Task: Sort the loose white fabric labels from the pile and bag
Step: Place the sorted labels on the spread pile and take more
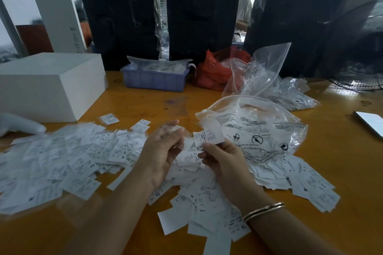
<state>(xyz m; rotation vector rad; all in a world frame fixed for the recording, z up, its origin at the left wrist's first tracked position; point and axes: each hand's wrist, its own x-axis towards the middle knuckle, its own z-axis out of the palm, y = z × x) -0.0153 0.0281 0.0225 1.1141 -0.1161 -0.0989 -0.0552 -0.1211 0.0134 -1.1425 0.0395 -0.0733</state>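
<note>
A white foam box stands at the far left of the yellow table. In front of it, a pile of loose white fabric labels spreads across the table and runs on under both forearms. The left hand hovers above the pile, motion-blurred; its fingers look loosely bent, and I cannot tell whether they hold anything. Just beside it, the right hand pinches a single label between thumb and fingers. Right of that lies a clear printed plastic bag, touching more labels. A phone rests near the right edge.
</note>
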